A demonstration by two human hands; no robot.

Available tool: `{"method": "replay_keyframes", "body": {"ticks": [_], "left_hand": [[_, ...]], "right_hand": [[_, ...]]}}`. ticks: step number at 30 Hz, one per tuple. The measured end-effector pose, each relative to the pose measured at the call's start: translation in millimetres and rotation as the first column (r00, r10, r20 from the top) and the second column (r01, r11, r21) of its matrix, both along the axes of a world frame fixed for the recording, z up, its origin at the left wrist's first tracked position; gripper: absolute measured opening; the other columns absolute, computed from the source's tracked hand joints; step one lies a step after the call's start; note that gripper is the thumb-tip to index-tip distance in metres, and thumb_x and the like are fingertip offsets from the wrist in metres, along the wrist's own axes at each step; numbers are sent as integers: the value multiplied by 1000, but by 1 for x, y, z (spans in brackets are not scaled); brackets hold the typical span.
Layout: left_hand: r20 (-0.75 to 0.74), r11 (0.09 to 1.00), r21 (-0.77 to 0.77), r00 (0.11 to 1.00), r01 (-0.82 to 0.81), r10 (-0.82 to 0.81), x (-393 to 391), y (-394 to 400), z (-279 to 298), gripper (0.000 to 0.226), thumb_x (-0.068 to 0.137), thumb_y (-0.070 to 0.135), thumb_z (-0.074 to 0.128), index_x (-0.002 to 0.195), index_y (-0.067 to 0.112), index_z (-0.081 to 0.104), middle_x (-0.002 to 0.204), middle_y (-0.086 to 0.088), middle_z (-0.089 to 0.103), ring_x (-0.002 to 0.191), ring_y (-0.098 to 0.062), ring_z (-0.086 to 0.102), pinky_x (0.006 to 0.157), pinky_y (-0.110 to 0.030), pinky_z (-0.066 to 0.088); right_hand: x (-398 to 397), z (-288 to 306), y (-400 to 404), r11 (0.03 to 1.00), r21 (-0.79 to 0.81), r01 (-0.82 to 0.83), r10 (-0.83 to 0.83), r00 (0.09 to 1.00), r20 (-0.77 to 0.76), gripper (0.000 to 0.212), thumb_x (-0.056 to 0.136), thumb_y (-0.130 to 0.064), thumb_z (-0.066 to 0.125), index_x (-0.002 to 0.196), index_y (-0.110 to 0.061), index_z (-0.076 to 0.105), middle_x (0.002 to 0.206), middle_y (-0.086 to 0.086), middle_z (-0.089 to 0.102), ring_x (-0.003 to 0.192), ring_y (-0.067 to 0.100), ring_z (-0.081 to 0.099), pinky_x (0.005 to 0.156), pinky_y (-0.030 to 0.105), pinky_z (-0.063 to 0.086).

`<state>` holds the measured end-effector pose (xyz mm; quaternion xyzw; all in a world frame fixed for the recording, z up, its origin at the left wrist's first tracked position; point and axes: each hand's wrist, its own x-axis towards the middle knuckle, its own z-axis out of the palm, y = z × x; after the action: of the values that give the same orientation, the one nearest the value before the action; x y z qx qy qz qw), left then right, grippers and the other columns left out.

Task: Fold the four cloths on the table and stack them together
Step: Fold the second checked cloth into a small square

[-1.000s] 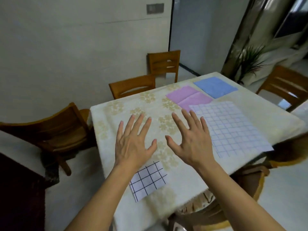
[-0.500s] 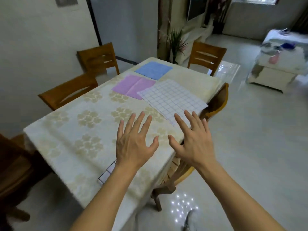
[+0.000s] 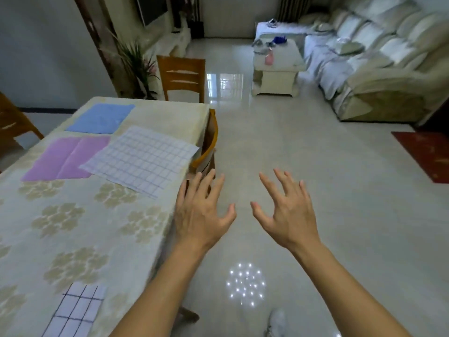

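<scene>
left hand (image 3: 201, 215) and right hand (image 3: 288, 212) outstretched, fingers spread, empty

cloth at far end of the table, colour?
Plain light blue cloth, head view.

Four cloths lie flat on the bench (image 3: 136, 224). At the far end sits a plain blue cloth (image 3: 100, 118), spread open. Just nearer is a pink cloth (image 3: 64, 158) with a crease down its middle. A large white cloth with a fine grid (image 3: 143, 158) overlaps the pink one's right edge and reaches the bench's right side. Well apart, at the near edge, lies a small white cloth with bold dark checks (image 3: 75, 310).
</scene>
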<state>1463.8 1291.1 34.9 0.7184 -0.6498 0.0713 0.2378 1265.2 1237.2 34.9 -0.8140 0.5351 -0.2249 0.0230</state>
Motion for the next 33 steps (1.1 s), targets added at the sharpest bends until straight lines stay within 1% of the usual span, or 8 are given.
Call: {"method": "replay_keyframes", "body": {"ticks": [3, 8, 16, 19, 23, 26, 33], "left_hand": [[-6, 998, 10, 998, 69, -69, -40, -39, -4, 67, 87, 56, 50, 146, 24, 48, 152, 0, 47, 141, -25, 41, 117, -53, 30], [24, 990, 27, 990, 135, -135, -100, -100, -6, 67, 87, 55, 50, 147, 25, 47, 152, 0, 46, 142, -24, 40, 116, -53, 30], [39, 988, 75, 989, 138, -142, -170, -184, -13, 69, 90, 60, 41, 150, 26, 42, 153, 0, 45, 144, -25, 37, 117, -56, 30], [44, 989, 88, 991, 120, -124, -184, -208, -14, 70, 90, 62, 39, 151, 27, 40, 154, 1, 44, 144, -24, 37, 117, -56, 29], [41, 991, 90, 994, 100, -104, -191, -235, -16, 69, 90, 60, 42, 151, 27, 40, 154, 1, 43, 145, -23, 36, 118, -55, 29], [45, 992, 85, 995, 89, -93, -187, -256, -19, 69, 90, 60, 43, 151, 27, 40, 155, 2, 43, 145, -22, 36, 118, -54, 29], [40, 995, 77, 997, 56, -60, -168, -316, -32, 68, 90, 58, 45, 149, 26, 43, 153, 1, 45, 143, -23, 38, 117, -54, 29]], "right_hand": [[-44, -5, -26, 997, 3, 72, -72, 997, 10, 69, 88, -63, 42, 147, -29, 47, 153, 10, 45, 145, 30, 37, 117, 53, 28], [-105, -12, -77, 990, 18, 143, -143, 989, 38, 69, 86, -62, 44, 146, -29, 49, 153, 9, 46, 145, 29, 37, 117, 53, 27], [-169, -20, -157, 990, 18, 137, -138, 990, 18, 68, 88, -63, 42, 147, -30, 47, 153, 5, 46, 146, 27, 36, 121, 51, 23], [-180, -22, -181, 993, 24, 117, -117, 993, 18, 68, 89, -63, 42, 147, -30, 47, 153, 5, 47, 146, 27, 37, 121, 51, 23], [-187, -25, -211, 994, 46, 95, -96, 995, 14, 69, 89, -65, 39, 149, -31, 44, 154, 4, 44, 147, 25, 35, 121, 51, 22], [-182, -26, -235, 994, 58, 91, -92, 996, 21, 69, 89, -65, 39, 150, -32, 43, 155, 3, 43, 148, 24, 33, 122, 49, 21], [-161, -38, -298, 996, 71, 60, -63, 998, 29, 68, 89, -64, 40, 148, -32, 46, 154, 4, 45, 147, 25, 35, 122, 50, 22]]}}
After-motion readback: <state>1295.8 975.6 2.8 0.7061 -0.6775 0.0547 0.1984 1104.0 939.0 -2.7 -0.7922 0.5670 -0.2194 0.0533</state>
